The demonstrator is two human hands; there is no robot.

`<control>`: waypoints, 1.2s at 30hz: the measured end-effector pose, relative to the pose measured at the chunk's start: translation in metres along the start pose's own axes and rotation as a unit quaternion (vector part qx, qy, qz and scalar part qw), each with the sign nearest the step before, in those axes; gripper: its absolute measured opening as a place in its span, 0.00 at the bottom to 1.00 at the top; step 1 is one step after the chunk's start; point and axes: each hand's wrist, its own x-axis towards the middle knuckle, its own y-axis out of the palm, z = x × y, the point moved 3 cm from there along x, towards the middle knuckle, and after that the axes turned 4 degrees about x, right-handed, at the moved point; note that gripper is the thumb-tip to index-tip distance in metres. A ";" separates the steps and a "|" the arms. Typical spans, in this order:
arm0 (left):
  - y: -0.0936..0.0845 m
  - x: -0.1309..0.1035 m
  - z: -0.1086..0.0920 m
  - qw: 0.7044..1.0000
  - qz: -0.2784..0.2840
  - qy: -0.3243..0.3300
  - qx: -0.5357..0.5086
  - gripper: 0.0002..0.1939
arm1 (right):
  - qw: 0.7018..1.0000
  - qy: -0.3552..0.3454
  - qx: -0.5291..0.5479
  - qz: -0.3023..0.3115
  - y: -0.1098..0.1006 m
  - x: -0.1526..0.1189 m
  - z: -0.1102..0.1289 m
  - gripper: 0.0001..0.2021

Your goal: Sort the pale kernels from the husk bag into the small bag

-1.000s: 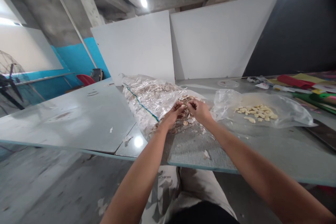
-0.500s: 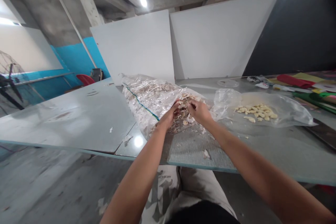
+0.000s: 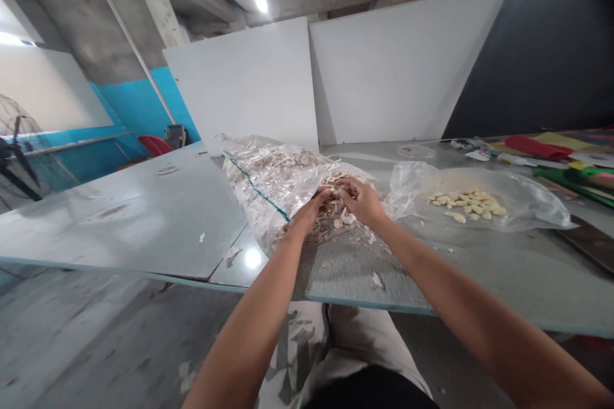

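A large clear plastic bag (image 3: pixel 268 169) full of pale papery husks lies on the table, with a blue-green cord along its left side. At its opening, a heap of husks and skins (image 3: pixel 338 220) spills out. My left hand (image 3: pixel 314 208) rests on the left of this heap, fingers bent inward; whatever is between them is too small to make out. My right hand (image 3: pixel 359 197) is on the heap's right side, its fingers apart and bent over the husks. To the right, pale peeled cloves (image 3: pixel 470 203) lie on a second clear bag (image 3: pixel 527 204).
The grey table (image 3: pixel 167 230) has its near edge just before my lap. Red cloth (image 3: pixel 540 147) and green material (image 3: pixel 575 185) lie at the far right, by a dark flat board (image 3: pixel 588 239). White panels (image 3: pixel 384 77) stand behind. Husk scraps dot the tabletop.
My right hand's fingers have spread from a pinch and moved slightly left over the husks. My left hand's fingers have shifted closer to the right hand.
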 end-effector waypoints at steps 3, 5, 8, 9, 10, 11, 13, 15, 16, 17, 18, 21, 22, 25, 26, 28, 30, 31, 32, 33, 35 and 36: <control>0.000 0.002 0.001 1.000 0.000 0.013 0.017 0.16 | 1.000 0.008 0.011 0.024 0.001 0.001 0.003 0.15; 0.004 0.005 0.001 0.999 0.017 0.040 -0.022 0.14 | 0.999 0.018 0.007 0.026 0.001 0.001 0.001 0.14; 0.010 0.009 0.001 0.993 0.048 0.072 -0.086 0.14 | 0.999 0.034 0.002 0.017 0.001 0.002 -0.003 0.15; 0.011 0.011 0.002 0.992 0.047 0.074 -0.089 0.14 | 0.999 0.034 0.000 0.016 0.001 0.003 -0.004 0.15; 0.012 0.012 0.003 0.993 0.041 0.074 -0.085 0.14 | 0.999 0.032 -0.003 0.016 0.001 0.003 -0.005 0.14; 0.011 0.013 0.004 0.994 0.033 0.072 -0.081 0.14 | 0.999 0.026 -0.006 0.016 0.001 0.003 -0.004 0.14; 0.010 0.014 0.007 0.995 0.023 0.062 -0.080 0.14 | 1.000 0.006 -0.017 0.015 0.000 0.002 -0.003 0.13; 0.009 0.015 0.008 0.995 0.024 0.048 -0.082 0.14 | 0.999 -0.013 -0.037 0.009 -0.001 0.002 -0.001 0.13; 0.009 0.015 0.008 0.995 0.026 0.043 -0.081 0.15 | 0.999 -0.020 -0.050 0.003 -0.001 0.001 -0.001 0.13; 0.009 0.015 0.008 0.996 0.029 0.041 -0.079 0.15 | 0.998 -0.025 -0.063 -0.003 -0.002 0.001 0.000 0.13; 0.010 0.015 0.008 0.996 0.032 0.040 -0.075 0.16 | 0.997 -0.028 -0.073 -0.011 -0.003 0.001 0.000 0.13; 0.011 0.014 0.006 0.996 0.032 0.059 -0.050 0.16 | 0.995 -0.040 -0.085 -0.013 -0.003 0.001 0.000 0.13; 0.011 0.014 0.006 0.997 0.022 0.067 -0.035 0.16 | 0.996 -0.041 -0.084 -0.007 -0.003 0.001 0.000 0.13; 0.009 0.012 0.007 0.997 -0.022 0.078 0.015 0.15 | 0.995 -0.030 -0.091 0.007 -0.001 0.002 -0.002 0.12; 0.008 0.012 0.007 0.996 -0.032 0.076 0.027 0.15 | 0.995 -0.025 -0.097 0.007 -0.001 0.002 -0.003 0.11; 0.007 0.012 0.008 0.996 -0.036 0.069 0.041 0.15 | 0.994 -0.017 -0.110 0.008 -0.001 0.002 -0.003 0.11; 0.006 0.012 0.009 0.997 -0.031 0.061 0.045 0.15 | 0.993 -0.015 -0.118 0.017 0.000 0.002 -0.002 0.11; 0.006 0.013 0.009 0.997 -0.028 0.057 0.045 0.15 | 0.992 -0.015 -0.121 0.020 0.000 0.002 -0.002 0.11; 0.006 0.013 0.010 0.997 -0.026 0.055 0.043 0.15 | 0.992 -0.016 -0.124 0.021 -0.001 0.002 -0.001 0.11; 0.006 0.014 0.010 0.997 -0.028 0.054 0.040 0.15 | 0.992 -0.016 -0.125 0.020 -0.001 0.001 -0.001 0.11; 0.006 0.015 0.012 0.997 -0.037 0.056 0.033 0.14 | 0.992 -0.015 -0.124 0.018 -0.001 0.001 -0.001 0.11; 0.006 0.016 0.013 0.997 -0.043 0.056 0.031 0.13 | 0.992 -0.015 -0.121 0.018 -0.001 0.001 -0.002 0.11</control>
